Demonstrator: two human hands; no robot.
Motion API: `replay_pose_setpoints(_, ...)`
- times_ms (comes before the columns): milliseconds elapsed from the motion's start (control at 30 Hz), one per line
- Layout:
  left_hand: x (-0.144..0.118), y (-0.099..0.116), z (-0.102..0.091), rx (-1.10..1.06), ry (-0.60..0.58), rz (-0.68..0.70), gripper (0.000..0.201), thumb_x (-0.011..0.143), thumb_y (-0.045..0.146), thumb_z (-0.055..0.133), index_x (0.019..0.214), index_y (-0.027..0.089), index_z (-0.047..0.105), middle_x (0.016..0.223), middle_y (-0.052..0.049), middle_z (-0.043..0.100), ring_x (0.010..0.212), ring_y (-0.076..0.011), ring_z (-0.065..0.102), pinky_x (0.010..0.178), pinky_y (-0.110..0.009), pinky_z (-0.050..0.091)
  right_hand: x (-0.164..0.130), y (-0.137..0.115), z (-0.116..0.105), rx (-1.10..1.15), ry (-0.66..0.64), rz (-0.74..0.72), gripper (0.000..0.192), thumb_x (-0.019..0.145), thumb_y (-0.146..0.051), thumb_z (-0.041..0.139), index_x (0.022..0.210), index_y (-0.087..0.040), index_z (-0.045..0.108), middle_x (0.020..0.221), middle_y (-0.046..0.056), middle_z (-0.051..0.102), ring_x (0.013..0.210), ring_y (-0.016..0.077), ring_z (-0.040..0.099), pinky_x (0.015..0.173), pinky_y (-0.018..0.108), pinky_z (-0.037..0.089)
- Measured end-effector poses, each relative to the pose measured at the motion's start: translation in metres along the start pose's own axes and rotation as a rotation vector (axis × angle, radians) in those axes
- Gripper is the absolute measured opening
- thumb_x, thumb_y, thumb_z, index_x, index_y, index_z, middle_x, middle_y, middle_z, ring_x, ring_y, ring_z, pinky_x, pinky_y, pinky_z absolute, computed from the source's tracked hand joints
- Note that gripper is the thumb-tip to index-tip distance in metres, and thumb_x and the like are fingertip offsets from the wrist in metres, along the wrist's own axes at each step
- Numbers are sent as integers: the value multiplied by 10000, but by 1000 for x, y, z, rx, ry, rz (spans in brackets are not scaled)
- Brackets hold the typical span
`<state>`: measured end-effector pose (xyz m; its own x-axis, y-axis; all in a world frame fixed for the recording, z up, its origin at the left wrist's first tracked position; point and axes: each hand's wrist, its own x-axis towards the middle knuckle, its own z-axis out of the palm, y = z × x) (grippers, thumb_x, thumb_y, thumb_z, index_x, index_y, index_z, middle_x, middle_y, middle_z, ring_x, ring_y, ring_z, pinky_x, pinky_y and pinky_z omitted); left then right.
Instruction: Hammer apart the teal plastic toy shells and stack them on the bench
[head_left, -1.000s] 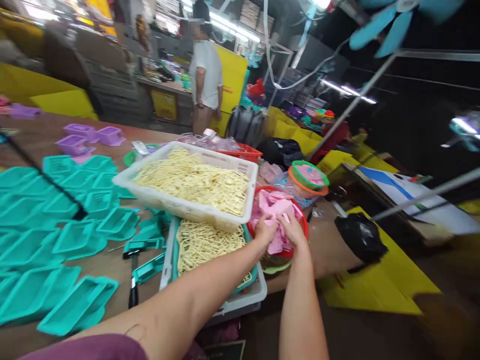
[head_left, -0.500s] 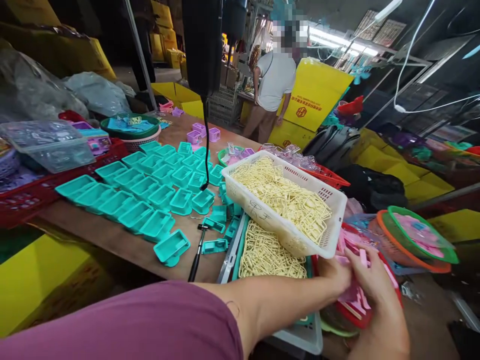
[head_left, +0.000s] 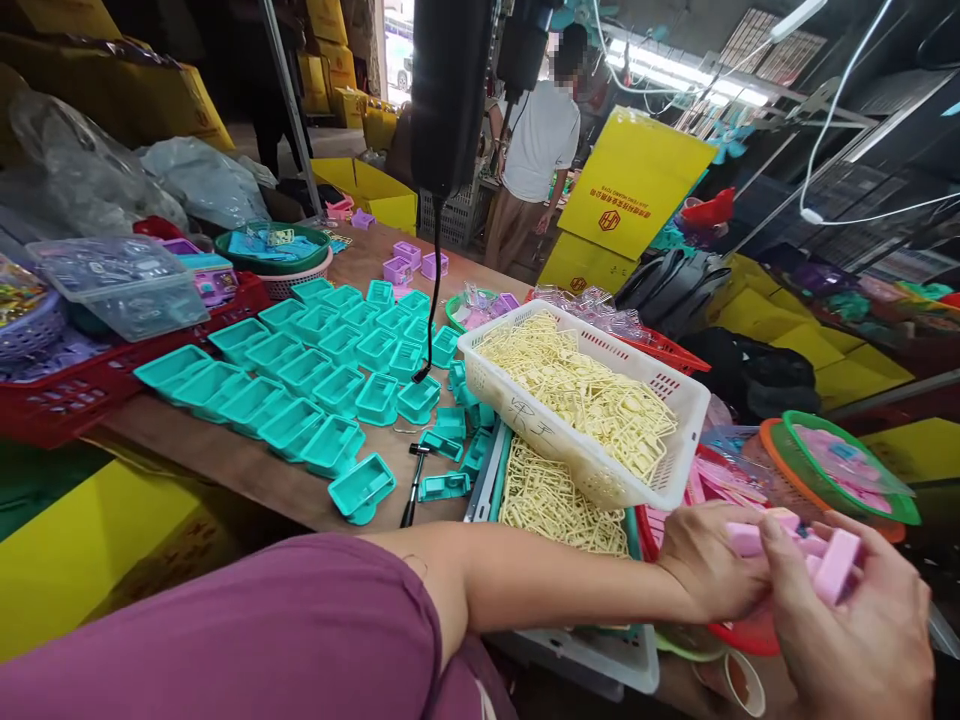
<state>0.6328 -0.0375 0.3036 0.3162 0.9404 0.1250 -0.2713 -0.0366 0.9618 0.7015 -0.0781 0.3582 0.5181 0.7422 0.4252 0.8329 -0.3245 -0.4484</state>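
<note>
left hand (head_left: 709, 560) and right hand (head_left: 862, 620) closed on pink parts (head_left: 821, 560), above red basket (head_left: 739, 635), white basket (head_left: 592, 400) near, teal trays (head_left: 315, 380) on desk (head_left: 247, 470)

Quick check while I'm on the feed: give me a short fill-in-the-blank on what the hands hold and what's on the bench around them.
1. Both the left hand and the right hand hold small plastic pieces coloured ____.
2. The white basket is full of parts coloured ____.
3. The trays laid out in rows on the wooden table are coloured ____.
4. The red bowl below the hands sits to the ____ of the white basket.

Missing words: pink; cream; teal; right
</note>
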Motion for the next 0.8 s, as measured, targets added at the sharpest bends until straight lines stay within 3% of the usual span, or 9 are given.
replay_pose_setpoints(133,-28,21,-33,-70,-30,95,365,820,376,664,1127,198,747,1157,-83,735,1058,-241,676,984,-331,510,-46,-45,-8,-9,129,-73,769,786,-723,527,1422,-292,496,1330,219,541,1353,418,415,1120,579,373)
replay_pose_setpoints(233,-46,38,-67,-132,-54,124,383,820,388,680,1136,180,742,1188,-91,721,1082,-245,669,1000,-350,510,-71,-76,-9,33,125,-141,767,813,-691,530,1449,-267,461,1366,209,514,1345,417,414,1131,579,352)
replay_pose_setpoints(300,-59,51,-99,-194,-52,116,408,806,387,707,1143,158,735,1203,-112,708,1070,-246,670,975,-348,527,-84,-98,-7,100,71,-256,754,839,-640,545,1455,-218,443,1366,214,501,1319,422,424,1100,598,357)
replay_pose_setpoints(400,-80,63,-162,-283,31,23,440,768,394,742,1116,124,730,1199,-135,697,1039,-264,678,897,-352,564,-105,-136,13,281,-58,-468,641,885,-504,570,1435,-207,423,1316,180,514,1252,382,467,1052,599,377)
replay_pose_setpoints(500,-97,52,-237,-159,236,-154,456,745,428,735,1116,165,721,1120,-100,729,958,-274,698,832,-389,592,-127,-176,62,450,-297,-570,551,907,-420,563,1402,-241,401,1281,137,514,1214,334,468,1063,589,361)
replay_pose_setpoints(633,-92,0,-319,161,542,-258,212,814,364,647,991,272,720,1037,14,754,1023,-244,678,897,-366,562,-146,-220,159,405,-661,-408,542,870,-510,567,1349,-284,451,1305,139,501,1202,381,436,1007,637,366)
replay_pose_setpoints(700,-78,-28,-342,310,596,-373,217,904,330,506,984,277,701,985,57,764,1002,-208,684,868,-338,565,-147,-232,204,296,-777,-284,597,858,-574,552,1359,-267,449,1341,156,474,1222,416,412,949,665,391)
replay_pose_setpoints(800,-48,-55,-359,512,638,-486,229,936,272,438,1008,268,655,1026,64,763,993,-171,684,851,-291,557,-138,-238,253,226,-869,-100,691,840,-637,543,1383,-225,429,1404,179,437,1292,430,366,954,670,394)
